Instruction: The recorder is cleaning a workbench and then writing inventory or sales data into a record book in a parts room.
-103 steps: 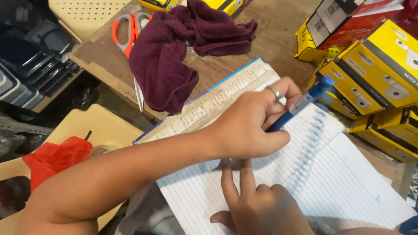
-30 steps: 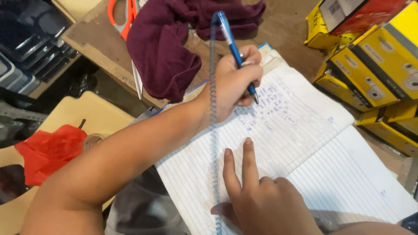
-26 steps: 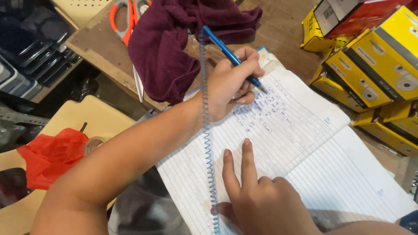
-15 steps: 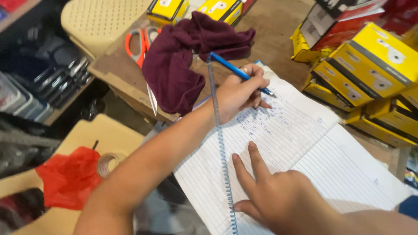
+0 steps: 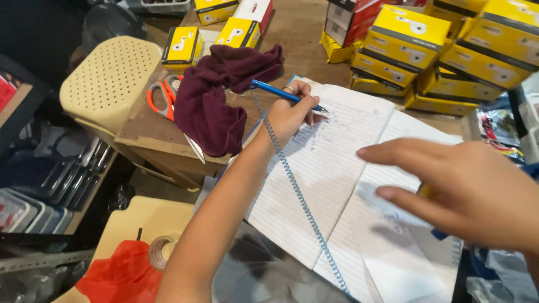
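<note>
An open lined notebook (image 5: 337, 168) lies on a wooden table (image 5: 303, 33). My left hand (image 5: 292, 112) grips a blue pen (image 5: 281, 94) with its tip on the upper part of the left page, beside some handwriting. A light blue coiled cord (image 5: 297, 196) runs from the pen down across the page. My right hand (image 5: 466, 191) hovers above the right page with fingers spread and pointing left, holding nothing.
A maroon cloth (image 5: 219, 95) lies left of the notebook, with orange-handled scissors (image 5: 160, 95) beside it. Yellow boxes (image 5: 449, 50) are stacked at the back right. A cream perforated stool (image 5: 106, 78), a tape roll (image 5: 160, 252) and a red bag (image 5: 120, 275) sit at left.
My right hand has lifted off the page and shifted right. My left hand keeps the pen on the upper page. The view has tilted up to show more boxes.
</note>
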